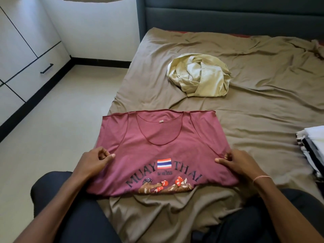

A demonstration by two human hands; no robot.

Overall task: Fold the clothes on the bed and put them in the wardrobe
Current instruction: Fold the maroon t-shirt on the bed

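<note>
A maroon sleeveless shirt printed "MUAY THAI" lies spread on the bed's brown sheet, neck opening away from me, its lower part folded under near my lap. My left hand pinches the shirt's left edge between thumb and curled fingers. My right hand pinches the right edge the same way. A crumpled pale yellow garment sits farther up the bed. A stack of folded white and dark clothes rests at the right edge of the view.
White wardrobe doors and a drawer with a black handle stand to the left across a strip of beige floor. A dark grey padded headboard closes the far end of the bed. My knees frame the near edge.
</note>
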